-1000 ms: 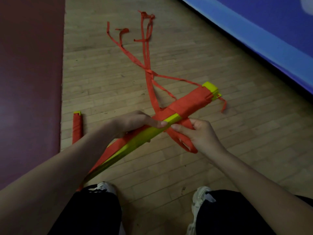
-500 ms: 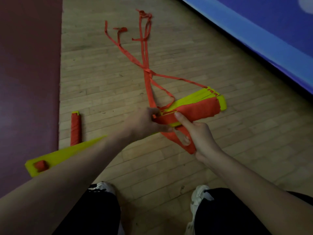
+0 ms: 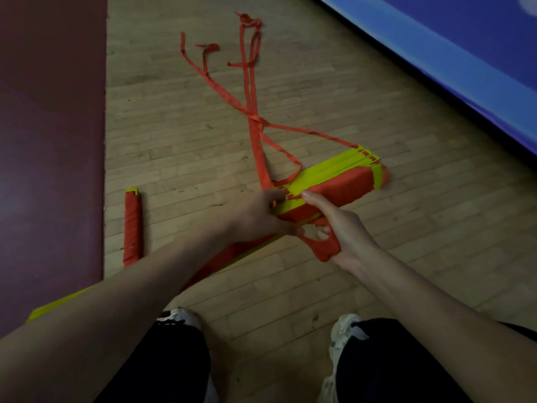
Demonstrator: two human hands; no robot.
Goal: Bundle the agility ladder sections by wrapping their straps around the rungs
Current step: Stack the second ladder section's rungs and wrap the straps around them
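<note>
Two hands meet at the middle of a stack of yellow ladder rungs (image 3: 328,171), which slants across the wooden floor (image 3: 180,146) from lower left to upper right. The left hand (image 3: 258,218) grips the stack, fingers over its top edge and thumb beneath. The right hand (image 3: 347,232) presses its thumb on the wound red strap band (image 3: 341,187) near the stack's far end, while its other fingers curl round a bunched loop of strap (image 3: 321,250). The left forearm covers most of the stack's near half; only a yellow tip shows past it. Loose red straps (image 3: 252,112) trail away from the stack, crossing one another. A finished bundle (image 3: 132,228) lies just beside the maroon mat (image 3: 49,141). A blue pad (image 3: 436,56) borders the floor at the upper right, and two white shoes (image 3: 180,318) stand below.
</note>
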